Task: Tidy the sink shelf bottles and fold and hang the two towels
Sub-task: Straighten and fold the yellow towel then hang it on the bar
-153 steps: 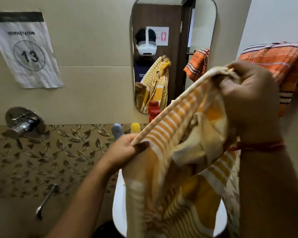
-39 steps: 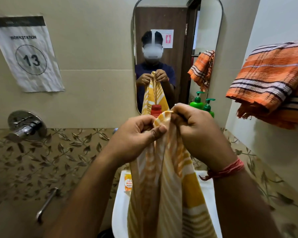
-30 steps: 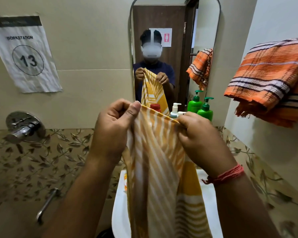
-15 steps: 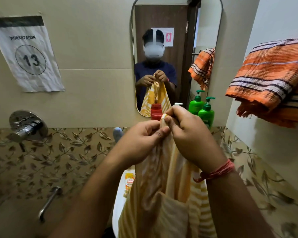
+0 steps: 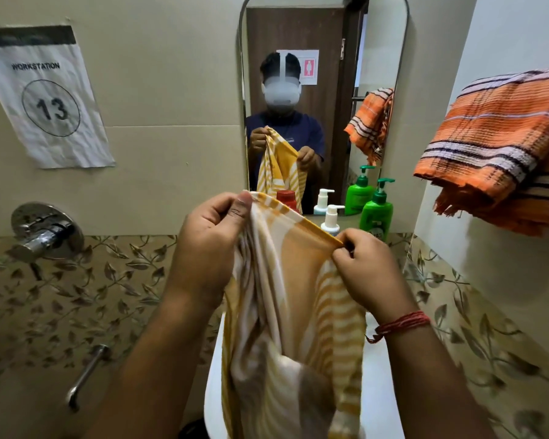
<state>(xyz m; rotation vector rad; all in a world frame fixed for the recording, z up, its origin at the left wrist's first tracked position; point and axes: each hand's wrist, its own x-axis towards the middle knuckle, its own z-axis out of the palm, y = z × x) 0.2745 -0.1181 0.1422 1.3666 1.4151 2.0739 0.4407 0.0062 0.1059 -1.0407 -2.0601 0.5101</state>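
Behind yellow towel (image 5: 286, 312): green bottle (image 5: 376, 213), white pump bottle (image 5: 330, 220) partly hidden.

The yellow-and-white striped towel (image 5: 293, 312) hangs lengthwise between the two hands, its top edge stretched taut from the left hand (image 5: 208, 245), which pinches one corner higher up, down to the right hand (image 5: 366, 270), which pinches the other corner; below them the cloth drapes in loose folds. The orange striped towel (image 5: 495, 144) hangs folded, up and to the right of the right hand. Just beyond the right hand stand a white pump bottle (image 5: 330, 220) and a green pump bottle (image 5: 377, 212); a red-capped bottle (image 5: 286, 198) peeks above the taut edge.
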